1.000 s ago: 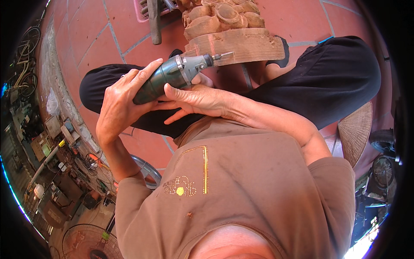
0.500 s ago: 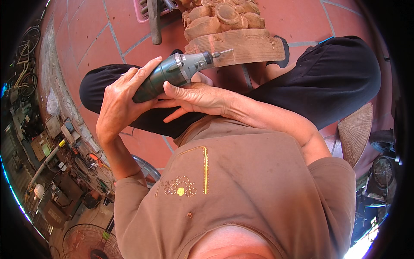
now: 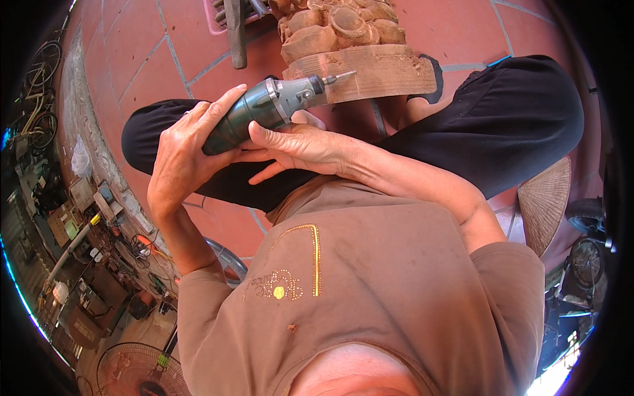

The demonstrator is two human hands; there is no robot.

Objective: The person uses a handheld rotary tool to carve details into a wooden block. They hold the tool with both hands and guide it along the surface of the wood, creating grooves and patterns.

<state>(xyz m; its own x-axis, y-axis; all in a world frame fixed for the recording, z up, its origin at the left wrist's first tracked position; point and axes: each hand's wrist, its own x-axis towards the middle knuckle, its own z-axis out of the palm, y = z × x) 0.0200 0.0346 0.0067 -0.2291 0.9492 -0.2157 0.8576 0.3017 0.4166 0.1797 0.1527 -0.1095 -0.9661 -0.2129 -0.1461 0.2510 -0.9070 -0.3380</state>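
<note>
Between ten and eleven o'clock from centre, a dark-green, grey-nosed cylindrical rotary tool (image 3: 239, 122) is clasped by the bare left hand (image 3: 188, 152); the bare right hand (image 3: 300, 148) is laid against it, its closure untellable. The slim metal bit (image 3: 340, 77) is seen against a carved brown wooden block (image 3: 389, 69) near twelve.

Carved wood (image 3: 350, 66) cut off at top, power tool (image 3: 246, 122) partly hidden by the hands (image 3: 188, 148), fan (image 3: 135, 369) cropped below
</note>
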